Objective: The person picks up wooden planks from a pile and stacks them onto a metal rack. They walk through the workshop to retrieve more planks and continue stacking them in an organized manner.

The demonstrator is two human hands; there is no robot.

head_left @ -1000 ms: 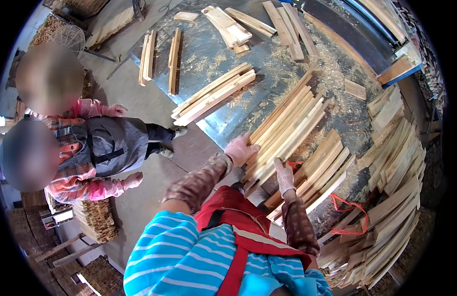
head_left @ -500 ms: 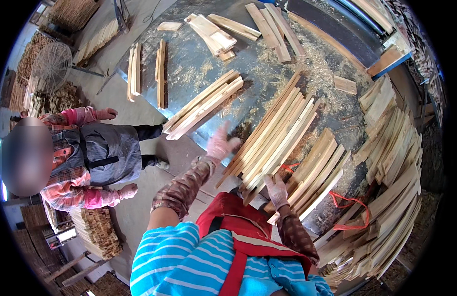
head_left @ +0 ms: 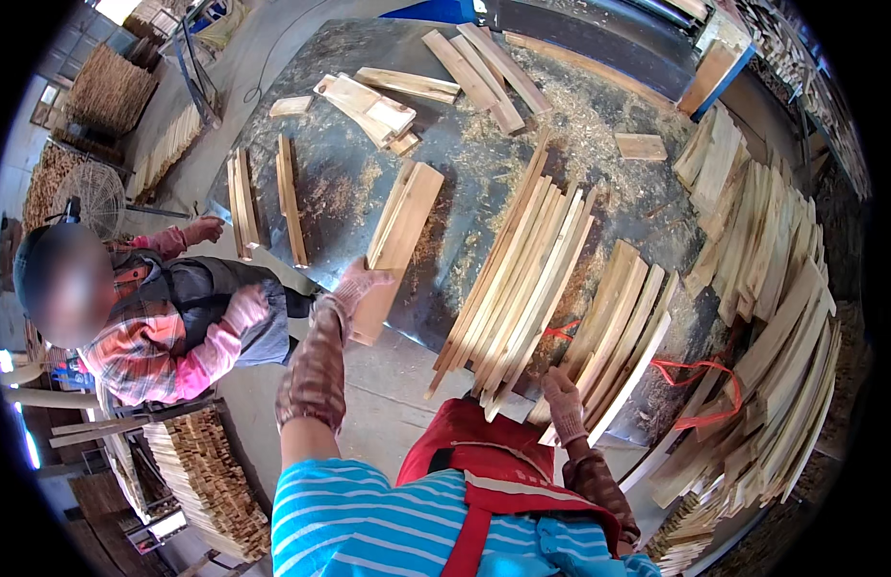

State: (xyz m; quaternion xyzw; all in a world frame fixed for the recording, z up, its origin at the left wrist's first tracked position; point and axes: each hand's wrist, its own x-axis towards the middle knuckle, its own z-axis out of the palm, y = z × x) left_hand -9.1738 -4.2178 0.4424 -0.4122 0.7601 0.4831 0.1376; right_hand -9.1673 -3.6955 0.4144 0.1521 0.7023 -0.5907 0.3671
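My left hand, in a pinkish glove, is closed on the near left edge of a small stack of wooden boards, which shows a broad face at the table's left front edge. To its right lies a larger bundle of narrow wooden slats, ends jutting past the table's front edge. My right hand, also gloved, is curled beside the near ends of a second bundle of slats; its fingers are partly hidden, so I cannot make out what they hold.
A co-worker stands left of the sawdust-strewn table. Loose boards lie at its far side. A red strap and a large heap of slats are at the right. Stacked wood stands lower left.
My left hand has moved from open above the table onto the small board stack, which is now turned more upright in view. My right hand has shifted slightly. The co-worker's near hand has risen.
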